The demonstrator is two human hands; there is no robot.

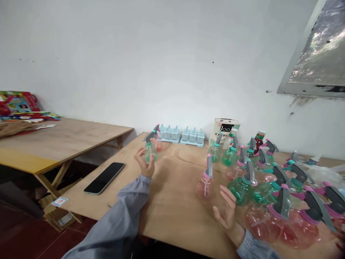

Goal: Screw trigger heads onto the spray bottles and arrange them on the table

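Observation:
My left hand (pixel 146 162) is open, fingers spread and curved, just in front of a green spray bottle (pixel 150 150) with a grey trigger; whether they touch I cannot tell. Behind that bottle stands a pink spray bottle (pixel 157 144), partly hidden. My right hand (pixel 228 210) is open with nothing in it, thumb and fingers apart. To its left a single pink spray bottle (pixel 205 187) stands upright on the wooden table (pixel 172 194). Close to its right is a green spray bottle (pixel 240 191), among several more pink and green ones.
A black phone (pixel 104 178) lies at the table's left. Light blue popsicle molds (pixel 192 137) stand along the wall near a printed bag (pixel 222 130) and a red-brown bottle (pixel 259 140). Another person's hand (pixel 13 128) rests on the separate left table (pixel 67 135).

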